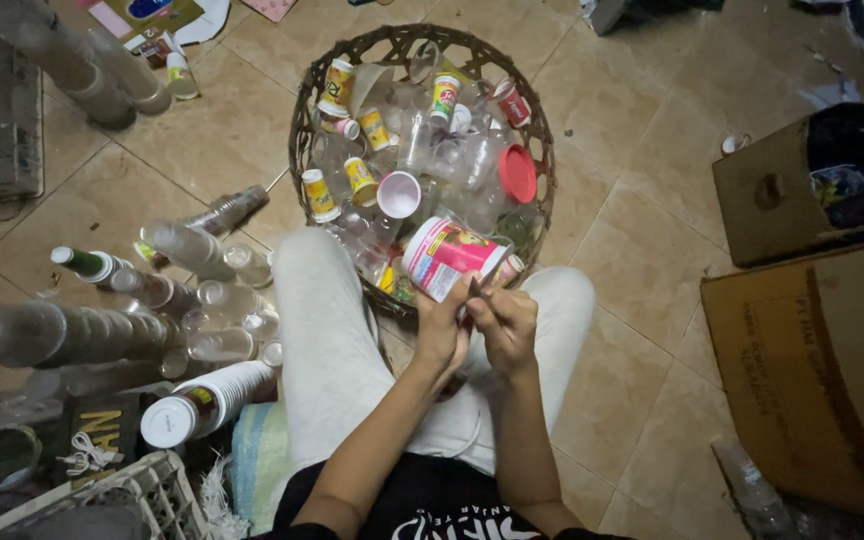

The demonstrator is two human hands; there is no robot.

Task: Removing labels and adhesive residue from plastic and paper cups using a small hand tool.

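Apparently the label-stripping step is in hand: the left hand [442, 325] is curled around the base of a white plastic cup with a pink printed wrap [449, 257], held tilted over the near rim of the wicker basket [302, 120] of mixed cups, while the right hand [505, 322] is pinched shut at the cup's lower edge. Both forearms rise from the lap, wrists bent inward and hands touching; the next move calls for a firm pinch and a steady pull along the wrap.
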